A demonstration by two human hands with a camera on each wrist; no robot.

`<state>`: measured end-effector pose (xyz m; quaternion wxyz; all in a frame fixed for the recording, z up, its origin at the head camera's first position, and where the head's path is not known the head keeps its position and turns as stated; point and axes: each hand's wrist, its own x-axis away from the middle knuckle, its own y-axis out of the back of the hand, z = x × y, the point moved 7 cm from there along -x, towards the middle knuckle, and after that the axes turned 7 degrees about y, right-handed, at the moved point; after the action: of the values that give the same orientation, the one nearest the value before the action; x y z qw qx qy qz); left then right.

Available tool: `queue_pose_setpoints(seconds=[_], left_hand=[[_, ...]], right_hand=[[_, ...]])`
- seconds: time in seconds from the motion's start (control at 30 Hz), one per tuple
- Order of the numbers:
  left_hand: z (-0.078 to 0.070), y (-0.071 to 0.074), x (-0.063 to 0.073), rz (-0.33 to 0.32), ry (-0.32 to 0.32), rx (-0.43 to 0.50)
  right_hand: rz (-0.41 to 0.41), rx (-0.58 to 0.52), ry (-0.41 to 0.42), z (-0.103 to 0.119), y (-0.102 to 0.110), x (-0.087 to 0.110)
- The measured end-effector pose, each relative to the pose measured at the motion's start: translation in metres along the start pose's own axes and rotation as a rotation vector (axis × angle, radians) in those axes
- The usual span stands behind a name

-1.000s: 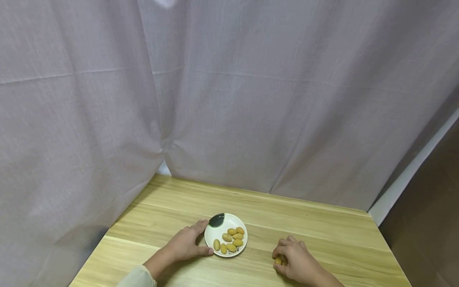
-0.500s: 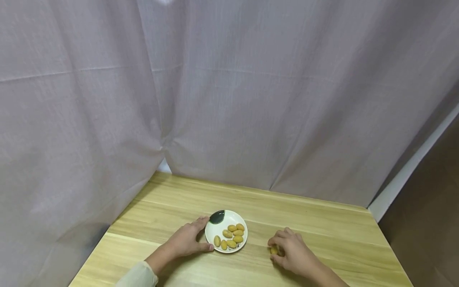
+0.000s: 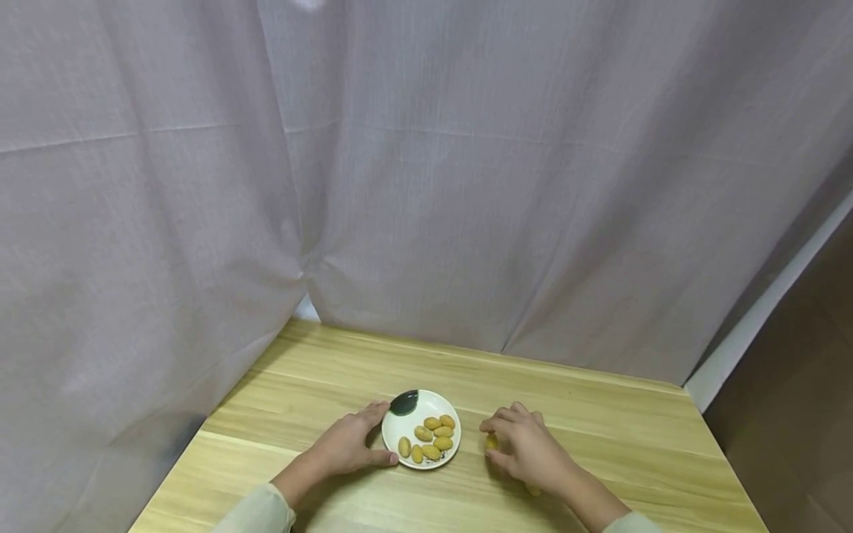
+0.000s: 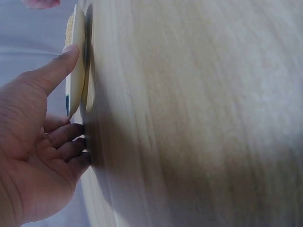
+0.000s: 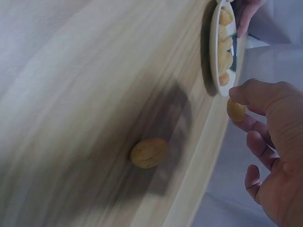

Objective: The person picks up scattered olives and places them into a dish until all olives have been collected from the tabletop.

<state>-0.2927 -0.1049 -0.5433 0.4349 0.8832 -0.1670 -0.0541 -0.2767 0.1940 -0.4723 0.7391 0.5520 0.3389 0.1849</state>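
Note:
A small round white plate [image 3: 403, 429] with a dark green patch carries several oval yellow-orange fruits [image 3: 423, 434]. My left hand [image 3: 346, 444] grips its left side, thumb at the near rim and index finger at the far-left rim. To the right of the plate, my right hand [image 3: 533, 448] pinches one yellow oval fruit [image 5: 236, 110] between thumb and fingertips, above the table; its other fingers are loosely bent. Below this hand, another yellow oval fruit [image 5: 149, 153] lies on the table, mostly hidden by the wrist in the head view.
The light wooden table [image 3: 373, 370] runs back to a grey curtain [image 3: 426, 222], which also hangs along the left side. A dark brown panel [image 3: 800, 385] stands past the right edge of the table.
My right hand has moved left and slightly away from me, nearer the plate, carrying the pinched fruit. The fruit on the table now peeks out under the wrist. The left hand stays on the plate.

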Motion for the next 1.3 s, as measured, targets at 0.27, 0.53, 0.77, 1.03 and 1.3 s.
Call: queue_pose_setpoints(seconds=[0.27,0.53,0.77,1.03,1.3], left_hand=[[-0.001,0.0,0.001,-0.003,-0.006,0.004],[-0.001,0.0,0.0,-0.009,-0.01,-0.014],[-0.001,0.001,0.0,-0.013,-0.012,-0.005],[-0.003,0.001,0.002,-0.002,0.0,-0.006],[-0.003,0.002,0.003,0.002,0.004,0.0]], right_hand=[[0.024,-0.015,-0.005,0.006,-0.002,-0.013],[0.02,0.007,0.019,0.012,0.0,-0.026],[0.01,-0.028,0.052,0.021,0.001,-0.037],[-0.001,-0.026,0.073,0.028,-0.005,-0.045],[0.006,-0.033,0.088,0.036,-0.012,-0.055]])
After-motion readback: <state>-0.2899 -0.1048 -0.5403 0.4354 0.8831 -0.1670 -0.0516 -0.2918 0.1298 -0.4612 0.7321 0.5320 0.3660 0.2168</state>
